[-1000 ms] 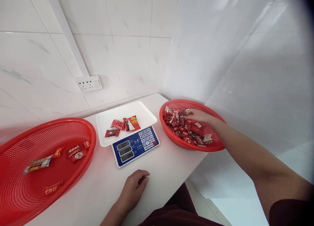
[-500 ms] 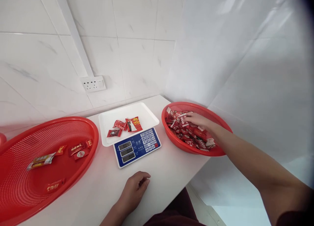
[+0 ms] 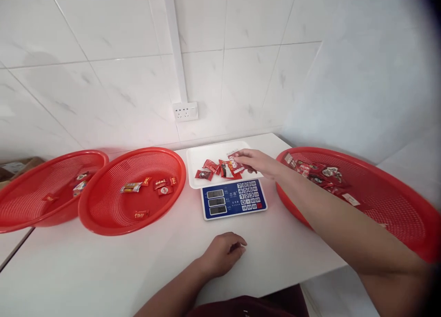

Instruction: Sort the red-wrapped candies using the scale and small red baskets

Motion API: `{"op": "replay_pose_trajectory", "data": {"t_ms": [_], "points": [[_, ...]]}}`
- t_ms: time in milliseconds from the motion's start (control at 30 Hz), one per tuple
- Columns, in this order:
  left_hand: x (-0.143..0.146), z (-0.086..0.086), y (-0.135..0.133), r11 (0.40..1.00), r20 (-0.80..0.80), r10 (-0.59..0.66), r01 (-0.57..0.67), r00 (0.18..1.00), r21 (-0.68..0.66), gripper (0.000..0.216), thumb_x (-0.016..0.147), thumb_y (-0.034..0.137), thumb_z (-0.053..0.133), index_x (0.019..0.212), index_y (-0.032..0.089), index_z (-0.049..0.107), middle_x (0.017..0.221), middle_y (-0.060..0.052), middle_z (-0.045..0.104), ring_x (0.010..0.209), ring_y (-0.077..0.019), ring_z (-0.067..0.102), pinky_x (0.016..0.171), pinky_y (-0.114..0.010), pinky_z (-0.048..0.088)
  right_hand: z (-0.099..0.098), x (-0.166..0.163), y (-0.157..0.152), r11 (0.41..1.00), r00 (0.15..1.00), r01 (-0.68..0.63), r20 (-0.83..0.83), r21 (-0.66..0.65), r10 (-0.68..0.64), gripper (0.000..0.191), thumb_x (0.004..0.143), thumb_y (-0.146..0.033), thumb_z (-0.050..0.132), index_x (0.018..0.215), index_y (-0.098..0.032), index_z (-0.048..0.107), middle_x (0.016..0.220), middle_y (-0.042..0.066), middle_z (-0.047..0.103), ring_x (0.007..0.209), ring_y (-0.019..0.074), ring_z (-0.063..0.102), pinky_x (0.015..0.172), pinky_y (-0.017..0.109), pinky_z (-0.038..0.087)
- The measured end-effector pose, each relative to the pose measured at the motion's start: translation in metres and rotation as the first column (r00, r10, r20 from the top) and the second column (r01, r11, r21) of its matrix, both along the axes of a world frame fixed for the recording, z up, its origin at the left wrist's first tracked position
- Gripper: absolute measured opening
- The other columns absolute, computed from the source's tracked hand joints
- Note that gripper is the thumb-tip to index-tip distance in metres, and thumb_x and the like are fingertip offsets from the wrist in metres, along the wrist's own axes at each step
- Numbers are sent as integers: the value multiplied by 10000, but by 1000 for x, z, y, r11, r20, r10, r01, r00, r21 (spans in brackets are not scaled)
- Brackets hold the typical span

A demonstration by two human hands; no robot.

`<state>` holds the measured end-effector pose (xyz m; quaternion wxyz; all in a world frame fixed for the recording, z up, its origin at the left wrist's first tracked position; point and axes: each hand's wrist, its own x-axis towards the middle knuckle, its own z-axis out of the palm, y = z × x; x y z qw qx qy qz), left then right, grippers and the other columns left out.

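Note:
My right hand [image 3: 253,161] is over the right side of the scale's white tray [image 3: 195,156], its fingers closed on a red snack packet [image 3: 235,161] with white print. Beside that packet, several small red wrapped packets [image 3: 204,175] lie on the tray. The blue scale panel [image 3: 234,198] with its displays and number keys faces me. My left hand [image 3: 223,253] rests on the white table in front of the scale, fingers curled in and nothing visible in them. To the right, a red basket [image 3: 389,170] holds many red packets [image 3: 319,174], partly hidden by my right forearm.
Left of the scale stands a red basket [image 3: 103,181] with a few wrapped packets [image 3: 160,183]. Another red basket [image 3: 20,179] is farther left, near a cardboard box [image 3: 24,165]. The tiled wall with a socket [image 3: 186,111] rises behind the table [image 3: 138,266].
My right hand has moved left from the right basket to the scale tray, bringing a red packet. The view has turned left, showing another basket. My left hand stays on the table.

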<state>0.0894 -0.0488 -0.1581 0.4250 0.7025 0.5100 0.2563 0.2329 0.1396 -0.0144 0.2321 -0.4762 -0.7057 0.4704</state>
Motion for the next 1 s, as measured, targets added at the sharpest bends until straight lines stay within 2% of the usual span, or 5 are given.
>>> {"op": "replay_pose_trajectory", "data": {"t_ms": [200,333,533,767,1000], "points": [[-1,0,0,999,-7,-36,37,999,17,262,833,272,495,1023,206,663,942,-47,674,787,-144,601,720,-242,483,-8,-17,12,968,988,70,117,241,-100,401,775,-449,613,1091,-203,613,1120,98,634,919,200,612,747,296,480],[-2,1,0,999,-7,-48,48,999,25,275,834,270,489,1029,194,668,929,-57,670,781,-146,602,720,-242,481,-6,-23,13,987,996,71,45,144,-78,486,791,-458,600,1197,-196,555,1053,102,663,805,178,635,678,282,498],[-2,2,0,999,-14,-48,48,999,22,272,838,268,488,1034,196,663,928,-55,666,785,-149,604,723,-245,482,-5,-33,16,991,996,89,-25,95,-87,530,776,-437,609,1260,-244,511,1341,117,492,709,129,607,603,267,483],[-2,1,0,998,0,-56,56,998,24,261,845,261,494,1033,189,661,924,-50,661,773,-138,603,739,-240,484,-28,6,-30,983,938,165,-321,85,-130,320,763,-525,595,843,-215,605,648,-18,546,495,79,416,454,222,337],[-1,1,1,997,-10,-69,70,998,24,242,849,247,512,1036,193,656,912,-41,656,765,-130,601,746,-237,485,-115,38,-107,953,900,-57,-428,-298,-81,432,713,-579,645,620,-189,485,513,-53,420,435,60,327,422,216,208]]}}
